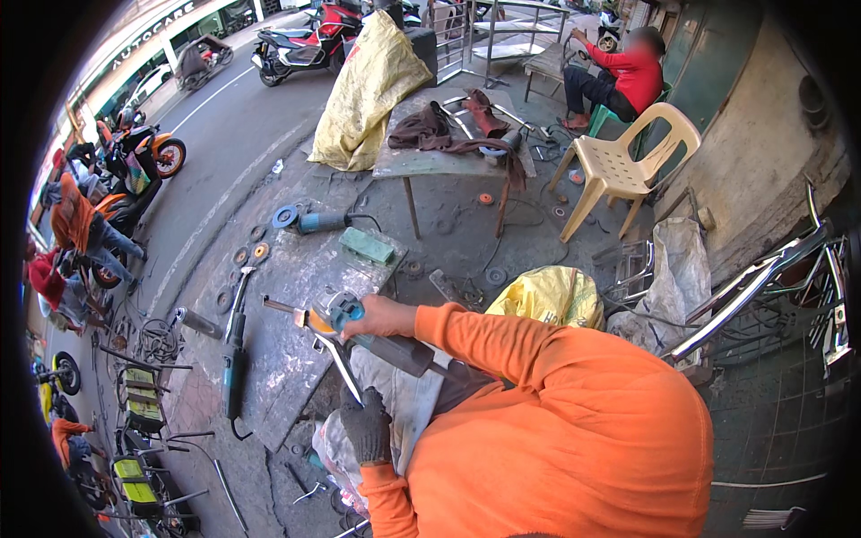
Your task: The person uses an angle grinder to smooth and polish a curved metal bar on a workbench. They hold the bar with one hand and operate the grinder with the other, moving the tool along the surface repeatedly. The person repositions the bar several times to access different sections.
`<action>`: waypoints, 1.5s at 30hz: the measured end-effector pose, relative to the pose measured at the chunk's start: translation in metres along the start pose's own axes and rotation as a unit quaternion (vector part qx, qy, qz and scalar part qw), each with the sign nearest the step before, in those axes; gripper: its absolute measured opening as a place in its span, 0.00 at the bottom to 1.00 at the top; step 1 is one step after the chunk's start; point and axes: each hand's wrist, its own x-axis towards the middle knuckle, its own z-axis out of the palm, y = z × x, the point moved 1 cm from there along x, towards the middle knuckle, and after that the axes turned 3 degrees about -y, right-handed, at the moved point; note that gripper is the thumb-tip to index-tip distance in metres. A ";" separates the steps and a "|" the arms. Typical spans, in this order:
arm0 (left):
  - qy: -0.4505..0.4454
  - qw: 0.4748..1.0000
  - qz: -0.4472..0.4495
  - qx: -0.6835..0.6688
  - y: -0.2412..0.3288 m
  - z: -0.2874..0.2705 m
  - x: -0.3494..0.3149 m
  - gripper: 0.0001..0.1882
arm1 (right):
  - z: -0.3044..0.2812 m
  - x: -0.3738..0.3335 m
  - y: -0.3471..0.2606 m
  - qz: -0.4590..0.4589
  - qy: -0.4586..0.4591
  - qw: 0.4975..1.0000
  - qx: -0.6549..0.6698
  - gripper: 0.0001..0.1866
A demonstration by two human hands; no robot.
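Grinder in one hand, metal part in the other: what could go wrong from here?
1. The right grip, ungloved, is close to the head of the angle grinder; sparks or a slip might hurt it.
2. The metal part is held by the gloved left grip, with no clamp visible; it could twist or kick if the disc catches.
3. The grey cloth lies close to the grinder and might snag or singe.
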 end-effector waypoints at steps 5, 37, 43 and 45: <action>-0.003 1.000 0.006 0.021 -0.008 -0.006 0.004 0.19 | 0.005 0.014 0.020 -0.020 -0.001 0.999 -0.039 0.34; 0.037 0.972 0.129 0.195 -0.038 -0.038 -0.009 0.18 | 0.031 -0.022 -0.046 -0.042 -0.179 0.963 0.199 0.29; 0.086 0.978 -0.091 -0.168 -0.066 -0.117 -0.015 0.11 | -0.020 -0.015 0.023 0.040 -0.077 0.951 0.296 0.29; 0.114 0.989 -0.037 -0.092 -0.072 -0.130 -0.023 0.11 | -0.040 0.005 0.050 0.099 -0.053 0.957 0.267 0.28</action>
